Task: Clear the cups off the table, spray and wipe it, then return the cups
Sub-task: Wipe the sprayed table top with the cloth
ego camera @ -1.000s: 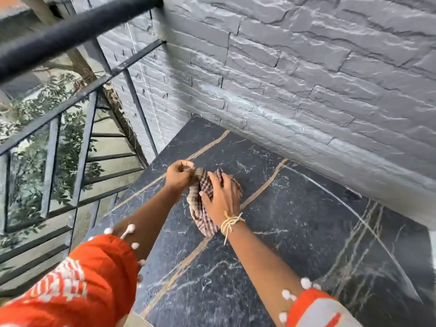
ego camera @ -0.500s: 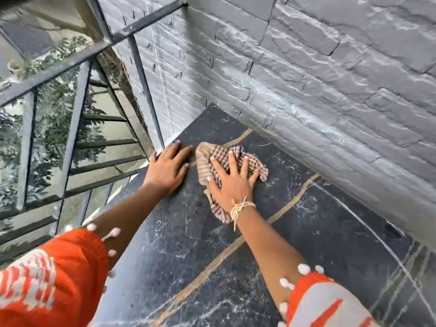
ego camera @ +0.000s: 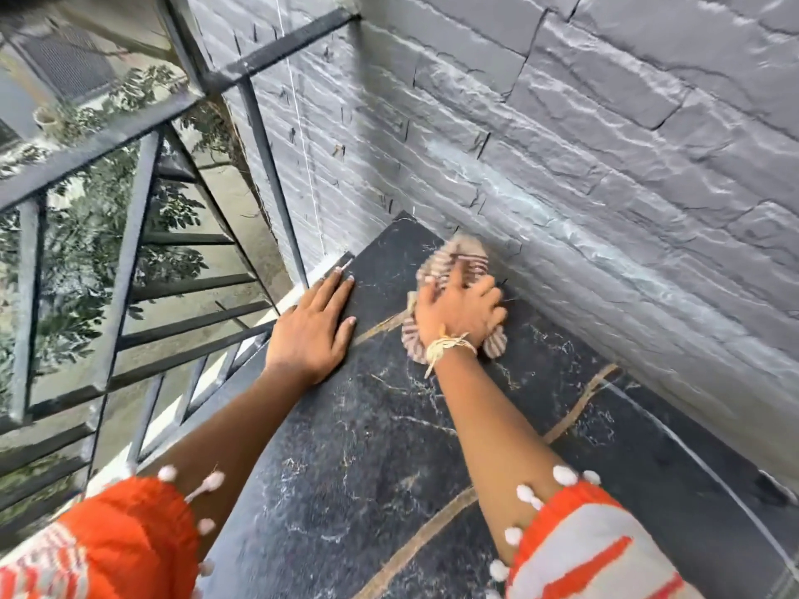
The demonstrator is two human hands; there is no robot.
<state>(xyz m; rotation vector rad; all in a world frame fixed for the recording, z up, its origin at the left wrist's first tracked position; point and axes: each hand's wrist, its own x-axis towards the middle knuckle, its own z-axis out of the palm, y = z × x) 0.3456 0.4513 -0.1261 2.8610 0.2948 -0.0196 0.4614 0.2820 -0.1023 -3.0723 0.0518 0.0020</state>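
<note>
Two hands are on the dark tabletop [ego camera: 389,460]. Left hand [ego camera: 312,328] lies open and flat at the left edge, beside the railing [ego camera: 129,261]. Farther, right hand [ego camera: 460,311] presses spread fingers on the checked cloth [ego camera: 454,263] in the far corner, touching the brick wall [ego camera: 605,166]. Knuckles may scrape the rough wall, or the corner may stay unwiped. No cups are in view.

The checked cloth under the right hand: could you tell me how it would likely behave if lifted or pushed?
The checked cloth is bunched into folds under the right hand, so it would probably drape limply if lifted. Pushed across the dark marble table, it would likely slide while crumpling.
</note>
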